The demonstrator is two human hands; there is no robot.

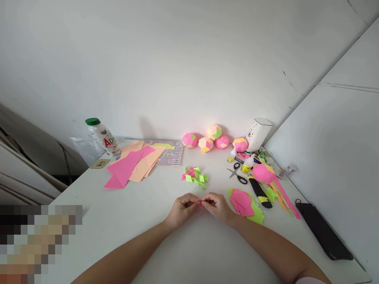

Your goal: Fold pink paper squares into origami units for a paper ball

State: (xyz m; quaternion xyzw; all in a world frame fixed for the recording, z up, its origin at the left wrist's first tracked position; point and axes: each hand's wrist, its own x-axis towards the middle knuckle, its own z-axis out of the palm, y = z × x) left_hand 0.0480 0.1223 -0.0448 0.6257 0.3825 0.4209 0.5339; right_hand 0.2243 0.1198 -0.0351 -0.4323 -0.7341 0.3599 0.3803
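My left hand (pixel 184 210) and my right hand (pixel 218 208) meet above the white table, thumbs and fingers pinched together. Between them is a small pink piece of paper (pixel 201 205), mostly hidden by the fingers. Just beyond my hands lies a cluster of folded green and pink paper units (pixel 195 177). Beside my right hand rests a stack of pink paper squares (pixel 242 202) over green paper squares (pixel 258 215).
Scissors (pixel 237 173), glue bottles (pixel 247 165) and a black utility knife (pixel 260 192) lie to the right, near a phone (pixel 324 230). Paper balls (pixel 205 144) line the wall. Pink and peach sheets (pixel 126 167) and a white bottle (pixel 104 138) stand left.
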